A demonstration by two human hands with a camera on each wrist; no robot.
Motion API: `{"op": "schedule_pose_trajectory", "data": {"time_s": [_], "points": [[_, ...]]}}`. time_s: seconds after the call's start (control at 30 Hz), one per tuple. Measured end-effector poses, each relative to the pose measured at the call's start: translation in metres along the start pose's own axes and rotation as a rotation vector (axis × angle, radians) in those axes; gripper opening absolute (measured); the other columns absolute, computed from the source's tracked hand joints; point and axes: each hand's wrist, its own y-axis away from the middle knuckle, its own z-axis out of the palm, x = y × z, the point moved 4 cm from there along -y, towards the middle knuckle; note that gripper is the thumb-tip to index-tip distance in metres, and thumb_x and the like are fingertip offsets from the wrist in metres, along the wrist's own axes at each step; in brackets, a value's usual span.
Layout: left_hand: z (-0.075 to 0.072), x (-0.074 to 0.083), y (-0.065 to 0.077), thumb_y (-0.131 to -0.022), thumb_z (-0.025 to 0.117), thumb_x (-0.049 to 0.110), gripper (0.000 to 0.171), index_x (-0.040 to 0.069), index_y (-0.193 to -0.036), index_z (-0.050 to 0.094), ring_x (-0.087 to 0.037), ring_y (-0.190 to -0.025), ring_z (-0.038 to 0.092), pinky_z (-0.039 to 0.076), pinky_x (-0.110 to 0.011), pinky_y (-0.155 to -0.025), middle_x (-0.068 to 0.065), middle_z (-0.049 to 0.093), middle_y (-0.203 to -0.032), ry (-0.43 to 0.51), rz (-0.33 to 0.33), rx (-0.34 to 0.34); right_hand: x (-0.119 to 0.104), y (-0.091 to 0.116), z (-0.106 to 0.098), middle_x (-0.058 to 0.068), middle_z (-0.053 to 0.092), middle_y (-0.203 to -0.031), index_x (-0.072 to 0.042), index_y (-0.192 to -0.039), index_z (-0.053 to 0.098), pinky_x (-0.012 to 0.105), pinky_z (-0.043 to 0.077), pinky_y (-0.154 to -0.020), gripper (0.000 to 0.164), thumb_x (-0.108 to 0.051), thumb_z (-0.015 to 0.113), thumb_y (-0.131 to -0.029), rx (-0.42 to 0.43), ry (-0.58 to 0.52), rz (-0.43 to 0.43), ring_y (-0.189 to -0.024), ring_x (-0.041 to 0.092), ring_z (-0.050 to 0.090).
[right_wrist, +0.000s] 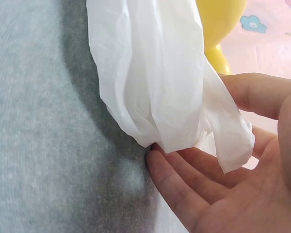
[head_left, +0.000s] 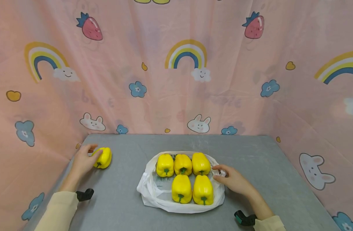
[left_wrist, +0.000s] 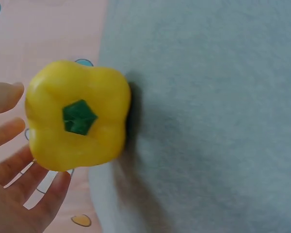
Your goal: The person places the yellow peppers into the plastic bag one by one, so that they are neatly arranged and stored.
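A yellow bell pepper (head_left: 103,158) lies on the grey table at the left. My left hand (head_left: 84,159) is around its left side, thumb and fingers spread apart; in the left wrist view the green stem (left_wrist: 79,117) faces the camera. A white plastic bag (head_left: 153,201) stands spread wide in the middle, holding several yellow bell peppers (head_left: 203,189), three in the far row and two in the near one. At the bag's right rim is my right hand (head_left: 235,180). Its fingers extend under the loose plastic (right_wrist: 145,82), while the thumb is partly behind it.
The grey table (head_left: 118,199) reaches back to a pink patterned curtain (head_left: 153,115), which also borders it left and right. Black wrist devices (head_left: 85,194) are worn on both arms.
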Motion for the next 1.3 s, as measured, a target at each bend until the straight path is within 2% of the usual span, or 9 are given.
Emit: {"op": "schedule_pose_trajectory", "data": {"time_s": [0.17,0.3,0.5,0.7,0.83,1.13,1.3], "points": [[0.007,-0.008,0.003,-0.104,0.059,0.034,0.056,-0.012,-0.135,0.052,-0.048,-0.12,0.049,0.04,-0.063,-0.102,-0.033,0.052,-0.134,0.014,-0.034,-0.02,0.0,-0.001,0.0,0.017,0.059,-0.139,-0.007,-0.136,0.062,0.037,0.051,-0.08,0.044,-0.031,0.066,-0.099,0.008,0.011,0.006,-0.107,0.024,0.058],[0.012,-0.008,0.006,-0.104,0.057,0.038,0.06,-0.011,-0.138,0.05,-0.048,-0.122,0.046,0.039,-0.064,-0.103,-0.033,0.049,-0.136,0.042,-0.06,-0.053,0.0,-0.001,0.0,0.016,0.059,-0.139,-0.006,-0.135,0.062,0.038,0.052,-0.082,0.043,-0.031,0.066,-0.1,0.011,0.009,0.0,-0.111,0.026,0.058],[0.016,-0.007,0.008,-0.104,0.058,0.039,0.062,-0.008,-0.143,0.046,-0.047,-0.123,0.044,0.038,-0.064,-0.103,-0.033,0.045,-0.14,0.055,-0.052,-0.101,0.0,0.0,0.0,0.017,0.058,-0.139,-0.006,-0.135,0.062,0.043,0.053,-0.085,0.043,-0.03,0.067,-0.099,0.015,0.008,0.003,-0.115,0.03,0.058],[0.017,-0.009,0.008,-0.102,0.058,0.048,0.074,-0.005,-0.15,0.04,-0.046,-0.125,0.044,0.039,-0.064,-0.104,-0.032,0.041,-0.147,0.05,-0.069,-0.16,-0.001,0.0,0.001,0.018,0.059,-0.139,-0.006,-0.135,0.062,0.05,0.052,-0.09,0.043,-0.031,0.066,-0.1,0.018,0.018,0.001,-0.12,0.033,0.057],[0.018,-0.011,0.009,-0.099,0.06,0.054,0.081,-0.004,-0.152,0.037,-0.047,-0.129,0.042,0.036,-0.065,-0.108,-0.031,0.038,-0.151,0.053,-0.095,-0.183,-0.001,0.0,0.001,0.017,0.059,-0.139,-0.006,-0.135,0.062,0.05,0.052,-0.09,0.044,-0.031,0.066,-0.1,0.018,0.022,0.003,-0.118,0.033,0.057],[0.018,-0.01,0.012,-0.096,0.064,0.055,0.085,-0.003,-0.153,0.036,-0.046,-0.126,0.044,0.038,-0.064,-0.106,-0.031,0.039,-0.15,0.064,-0.122,-0.166,-0.003,0.0,0.001,0.017,0.059,-0.139,-0.006,-0.135,0.062,0.051,0.052,-0.09,0.043,-0.032,0.065,-0.1,0.019,0.029,0.013,-0.118,0.032,0.057],[0.019,-0.006,0.013,-0.097,0.064,0.053,0.081,-0.003,-0.15,0.04,-0.044,-0.122,0.047,0.04,-0.062,-0.104,-0.03,0.045,-0.145,0.058,-0.104,-0.151,-0.003,0.001,0.0,0.017,0.059,-0.139,-0.006,-0.134,0.063,0.051,0.052,-0.09,0.042,-0.031,0.065,-0.1,0.022,0.033,0.007,-0.118,0.032,0.057]]}}
